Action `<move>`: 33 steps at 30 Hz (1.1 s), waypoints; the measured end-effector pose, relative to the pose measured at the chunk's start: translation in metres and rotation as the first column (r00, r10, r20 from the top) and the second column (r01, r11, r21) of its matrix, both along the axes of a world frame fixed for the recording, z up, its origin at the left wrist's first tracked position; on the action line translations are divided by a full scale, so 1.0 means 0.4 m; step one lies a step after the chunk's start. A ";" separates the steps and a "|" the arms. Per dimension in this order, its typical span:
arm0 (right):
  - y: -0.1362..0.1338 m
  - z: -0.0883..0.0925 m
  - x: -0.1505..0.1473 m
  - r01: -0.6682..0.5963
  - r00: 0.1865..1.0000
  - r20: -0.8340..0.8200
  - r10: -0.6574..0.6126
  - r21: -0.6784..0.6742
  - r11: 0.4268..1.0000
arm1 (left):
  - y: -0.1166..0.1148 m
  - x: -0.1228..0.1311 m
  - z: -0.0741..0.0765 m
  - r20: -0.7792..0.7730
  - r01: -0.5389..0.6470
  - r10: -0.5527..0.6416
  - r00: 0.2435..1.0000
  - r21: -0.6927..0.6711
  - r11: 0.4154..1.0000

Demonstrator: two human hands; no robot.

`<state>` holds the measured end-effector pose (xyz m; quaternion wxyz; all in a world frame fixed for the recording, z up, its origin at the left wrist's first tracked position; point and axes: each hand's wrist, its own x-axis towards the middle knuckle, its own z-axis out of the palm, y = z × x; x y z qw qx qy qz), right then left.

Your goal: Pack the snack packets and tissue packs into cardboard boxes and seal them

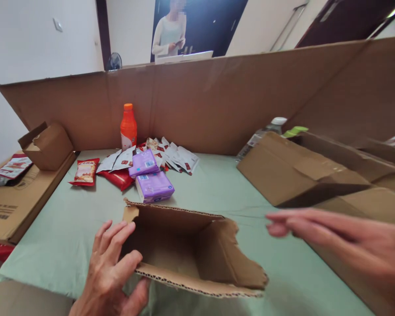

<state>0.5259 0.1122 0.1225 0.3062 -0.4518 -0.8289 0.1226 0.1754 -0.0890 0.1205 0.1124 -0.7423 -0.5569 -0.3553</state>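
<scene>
Left hand (113,272) with fingers (118,235) around cardboard box (217,250) rim; right hand (332,237) in mid-air, fingers straight, empty.

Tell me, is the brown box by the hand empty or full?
Empty. The box is open on top and only bare cardboard shows inside. The left hand holds its near edge; the purple packs lie outside it.

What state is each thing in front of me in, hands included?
small cardboard box: open on top, nothing seen inside, edges torn.
left hand: gripping the box's left wall.
right hand: open, empty, blurred.
orange bottle: upright, capped.
purple packs: lying flat.
clear bottle: tilted, capped.
</scene>
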 end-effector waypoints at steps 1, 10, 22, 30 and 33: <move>0.041 0.014 -0.041 0.003 1.000 -0.026 -0.005 -0.055 0.998 | -0.001 0.001 -0.007 -0.002 -0.007 0.007 1.000 0.009 1.000; 0.269 -0.207 -0.501 -0.421 0.837 0.336 0.431 -0.106 0.901 | -0.014 0.022 -0.078 -0.024 -0.117 0.120 0.992 0.112 0.987; 0.252 -0.191 -0.297 -0.434 0.797 0.450 0.403 -0.038 0.900 | 0.000 0.023 -0.083 0.071 -0.022 0.012 0.997 0.137 0.990; 0.272 -0.231 -0.474 -0.466 0.788 0.427 0.443 -0.055 0.883 | -0.025 0.022 -0.087 0.017 -0.110 0.109 0.994 0.111 0.988; 0.252 -0.246 -0.387 -0.426 0.806 0.428 0.409 -0.062 0.903 | -0.024 0.022 -0.091 0.030 -0.126 0.123 0.992 0.124 0.984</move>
